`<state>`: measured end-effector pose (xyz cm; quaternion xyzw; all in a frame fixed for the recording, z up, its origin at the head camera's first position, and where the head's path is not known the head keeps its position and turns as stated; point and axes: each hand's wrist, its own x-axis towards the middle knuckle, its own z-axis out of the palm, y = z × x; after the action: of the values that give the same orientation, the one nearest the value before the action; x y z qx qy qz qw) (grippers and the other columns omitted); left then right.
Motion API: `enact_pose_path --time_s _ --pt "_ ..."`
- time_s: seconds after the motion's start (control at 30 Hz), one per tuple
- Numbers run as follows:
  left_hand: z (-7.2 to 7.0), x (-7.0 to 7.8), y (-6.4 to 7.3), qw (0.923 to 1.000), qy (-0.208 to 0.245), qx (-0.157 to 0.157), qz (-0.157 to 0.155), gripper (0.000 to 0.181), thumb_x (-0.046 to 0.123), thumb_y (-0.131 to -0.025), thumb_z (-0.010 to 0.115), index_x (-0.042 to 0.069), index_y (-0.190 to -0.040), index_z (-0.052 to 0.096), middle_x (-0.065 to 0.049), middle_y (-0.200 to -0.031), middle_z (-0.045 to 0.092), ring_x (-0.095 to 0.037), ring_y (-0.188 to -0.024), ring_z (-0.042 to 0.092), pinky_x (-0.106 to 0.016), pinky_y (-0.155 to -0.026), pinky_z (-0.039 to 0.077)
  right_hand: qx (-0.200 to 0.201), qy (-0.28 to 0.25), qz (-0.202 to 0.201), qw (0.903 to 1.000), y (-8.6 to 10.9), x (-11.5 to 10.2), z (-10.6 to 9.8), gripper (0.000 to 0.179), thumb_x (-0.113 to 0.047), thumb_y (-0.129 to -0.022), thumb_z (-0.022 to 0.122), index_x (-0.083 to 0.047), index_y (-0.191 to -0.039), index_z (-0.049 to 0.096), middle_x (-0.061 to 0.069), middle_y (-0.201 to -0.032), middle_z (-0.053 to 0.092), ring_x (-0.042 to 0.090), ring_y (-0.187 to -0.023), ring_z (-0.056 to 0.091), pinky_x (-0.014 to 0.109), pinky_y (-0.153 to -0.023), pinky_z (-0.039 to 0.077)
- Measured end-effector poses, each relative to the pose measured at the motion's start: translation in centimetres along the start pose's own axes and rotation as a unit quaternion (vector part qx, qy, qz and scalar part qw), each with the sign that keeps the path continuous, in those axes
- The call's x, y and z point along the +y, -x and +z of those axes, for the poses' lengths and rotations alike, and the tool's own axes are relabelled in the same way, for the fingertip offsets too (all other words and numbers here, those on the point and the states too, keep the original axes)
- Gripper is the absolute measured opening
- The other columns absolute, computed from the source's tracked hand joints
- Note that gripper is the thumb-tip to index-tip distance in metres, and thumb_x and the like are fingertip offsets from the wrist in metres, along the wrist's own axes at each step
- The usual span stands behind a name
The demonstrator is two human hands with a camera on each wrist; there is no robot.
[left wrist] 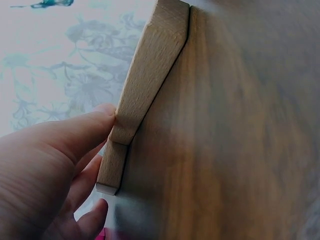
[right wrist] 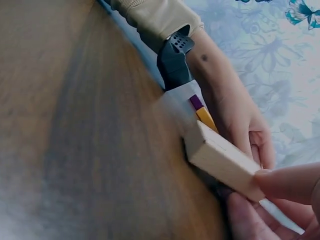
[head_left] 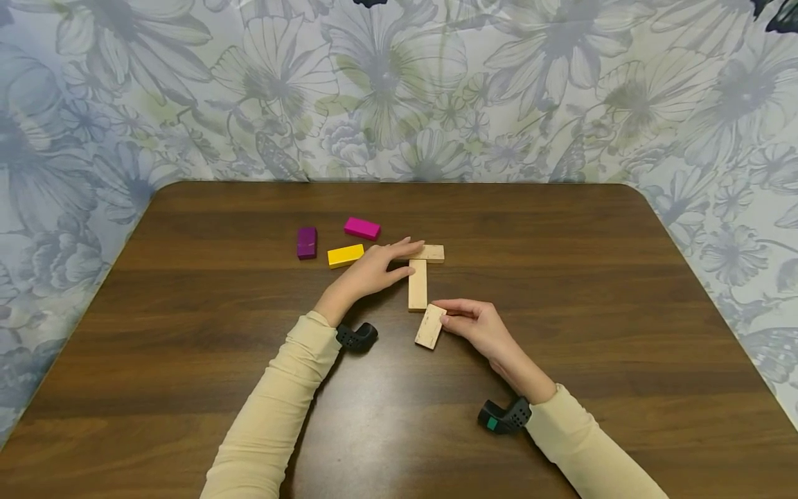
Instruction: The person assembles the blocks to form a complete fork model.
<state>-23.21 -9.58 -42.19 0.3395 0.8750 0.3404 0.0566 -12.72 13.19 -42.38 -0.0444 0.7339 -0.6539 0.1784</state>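
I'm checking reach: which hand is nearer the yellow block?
Left. The left hand is at the right end of the yellow block; the right hand is farther right and lower in head view.

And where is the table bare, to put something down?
Free: between the right hand and the right edge of the table; left of the purple block and left sleeve. Crowded: the centre, with the left hand, yellow block, magenta block and plain wooden blocks.

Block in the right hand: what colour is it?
The block is pale, wood-coloured; it shows best in the head view.
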Motion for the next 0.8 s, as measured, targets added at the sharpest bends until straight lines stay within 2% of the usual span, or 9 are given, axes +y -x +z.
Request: enact_pose_path --time_s 0.17,0.33,0.47,0.63,0.8 --pt "0.0 0.1 0.0 1.0 -0.004 -0.003 -0.006 0.049 0.021 -0.095 0.057 0.01 -0.141 0.045 -0.015 -0.142 0.038 -0.029 -0.127 0.039 -0.042 -0.103 0.029 -0.026 0.018 0.007 0.9995 -0.3 -0.6 -0.1 0.028 0.001 -0.091 0.058 0.008 -0.118 0.061 0.019 -0.109 0.063 0.018 -0.091 0.063 0.032 -0.078 0.051" --pt "0.0 0.0 0.0 1.0 -0.003 -0.005 -0.007 0.048 0.021 -0.095 0.057 0.011 -0.141 0.045 -0.016 -0.143 0.037 -0.032 -0.126 0.039 -0.044 -0.103 0.029 -0.033 0.081 -0.007 0.9961 -0.7 -1.1 0.1 0.023 -0.002 -0.091 0.059 0.008 -0.112 0.064 0.017 -0.101 0.065 0.021 -0.085 0.065 0.033 -0.074 0.052" --pt "0.0 0.0 0.0 0.9999 -0.004 -0.007 -0.008 0.049 0.021 -0.095 0.057 0.012 -0.141 0.045 -0.016 -0.143 0.036 -0.032 -0.126 0.039 -0.044 -0.104 0.028 -0.011 0.141 -0.02 0.9898 -0.8 -1.3 0.1 0.02 -0.005 -0.09 0.061 0.004 -0.108 0.067 0.012 -0.097 0.067 0.02 -0.082 0.064 0.032 -0.072 0.05" --pt "0.0 0.0 0.0 1.0 -0.004 -0.006 -0.004 0.049 0.021 -0.095 0.058 0.011 -0.141 0.045 -0.016 -0.143 0.037 -0.032 -0.126 0.04 -0.044 -0.104 0.028 0.028 0.178 -0.027 0.9833 -0.7 -1.4 0.3 0.017 -0.006 -0.089 0.064 -0.001 -0.104 0.07 0.008 -0.096 0.068 0.017 -0.083 0.064 0.032 -0.073 0.05" --pt "-0.1 0.0 0.1 0.9999 -0.006 -0.006 -0.006 0.048 0.021 -0.095 0.058 0.011 -0.141 0.045 -0.016 -0.143 0.037 -0.032 -0.126 0.039 -0.045 -0.103 0.028 0.048 0.225 -0.06 0.9713 -0.8 -1.3 0.6 0.016 -0.007 -0.087 0.066 -0.002 -0.101 0.071 0.006 -0.088 0.069 0.015 -0.078 0.065 0.032 -0.07 0.05"
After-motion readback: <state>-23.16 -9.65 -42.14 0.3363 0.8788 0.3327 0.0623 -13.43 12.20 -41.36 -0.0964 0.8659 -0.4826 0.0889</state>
